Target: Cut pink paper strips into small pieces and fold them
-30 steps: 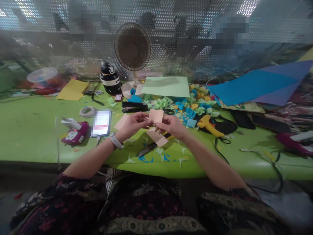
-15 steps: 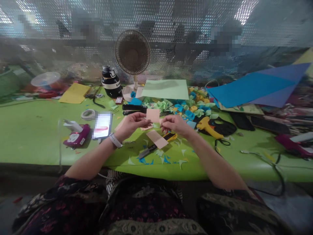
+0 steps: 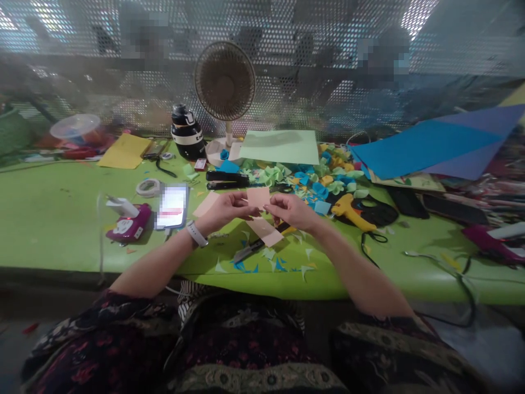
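A small pink paper square (image 3: 258,197) is held up between my hands. My left hand (image 3: 228,210) pinches its lower left side between thumb and fingers. At its lower right corner, the thumb and fingers of my right hand (image 3: 292,211) are closed on the paper. Below them another pink paper piece (image 3: 266,232) lies across a utility knife (image 3: 251,249), whose yellow part is partly covered by my right hand. One more pink sheet (image 3: 207,203) rests beside my left hand.
Behind my hands are a black stapler (image 3: 227,179), a pale green sheet (image 3: 279,146) and a heap of curled paper pieces (image 3: 320,189). A yellow glue gun (image 3: 353,212) lies right, a phone (image 3: 172,206) left. A fan (image 3: 225,82) and black bottle (image 3: 187,134) stand farther back.
My right hand has moved left and its fingers have closed on the pink square's corner. My left hand still pinches the square. The view has shifted slightly.
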Motion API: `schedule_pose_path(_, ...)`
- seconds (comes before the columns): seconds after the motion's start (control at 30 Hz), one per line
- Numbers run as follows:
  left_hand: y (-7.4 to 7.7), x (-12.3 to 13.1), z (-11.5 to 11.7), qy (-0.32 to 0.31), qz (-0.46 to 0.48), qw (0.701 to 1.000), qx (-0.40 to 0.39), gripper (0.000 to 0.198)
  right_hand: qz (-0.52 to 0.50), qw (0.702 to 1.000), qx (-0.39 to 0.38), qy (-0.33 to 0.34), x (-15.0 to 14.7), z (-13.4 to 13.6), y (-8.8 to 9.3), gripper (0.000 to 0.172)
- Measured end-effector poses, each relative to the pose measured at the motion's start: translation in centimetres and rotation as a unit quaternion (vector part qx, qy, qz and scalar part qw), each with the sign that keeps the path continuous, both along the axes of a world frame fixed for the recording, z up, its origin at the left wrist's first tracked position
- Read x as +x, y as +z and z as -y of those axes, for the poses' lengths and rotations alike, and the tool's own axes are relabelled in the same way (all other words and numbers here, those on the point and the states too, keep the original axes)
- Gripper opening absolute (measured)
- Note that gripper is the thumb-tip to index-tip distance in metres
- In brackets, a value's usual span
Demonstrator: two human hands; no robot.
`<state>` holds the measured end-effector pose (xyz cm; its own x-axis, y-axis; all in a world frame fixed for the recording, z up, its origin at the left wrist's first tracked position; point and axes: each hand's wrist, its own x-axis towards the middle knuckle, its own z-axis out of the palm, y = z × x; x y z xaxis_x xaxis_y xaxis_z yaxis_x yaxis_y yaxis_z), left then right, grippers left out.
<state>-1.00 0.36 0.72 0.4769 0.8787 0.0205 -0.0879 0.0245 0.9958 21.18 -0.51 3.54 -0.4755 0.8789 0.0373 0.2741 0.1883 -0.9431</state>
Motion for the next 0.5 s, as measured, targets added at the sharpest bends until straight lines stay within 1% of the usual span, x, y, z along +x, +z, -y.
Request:
schedule_pose_path(0.17, 0.4, -0.8, -1.0, 0.057, 0.016, 0.998, 0.004, 0.047, -0.031, 0.998, 0.01, -0.057, 1.3, -0.4, 1.1, 0.044)
schedule_pose_path(0.27, 0.6, -0.7, -1.1, 0.079, 0.041, 0.996, -0.019, 0.05, -0.025, 0.999, 0.005, -0.044, 1.0, -0.3, 0.8, 0.046)
schedule_pose_path(0.4, 0.3, 0.1, -0.8, 0.077, 0.049, 0.995, -0.035, 0.05, 0.037, 0.999, -0.005, 0.008, 0.1, 0.0, 0.0, 0.047)
schedule_pose_path(0.47, 0.0, 0.3, -0.8, 0.094, 0.051, 0.994, -0.034, 0.047, 0.097, 0.995, 0.034, 0.012, 0.1, 0.1, 0.1, 0.046)
schedule_pose_path(0.5, -0.1, 0.3, -0.9, 0.104, 0.057, 0.992, -0.034, 0.046, 0.142, 0.988, 0.063, 0.002, 0.3, 0.2, 0.2, 0.046)
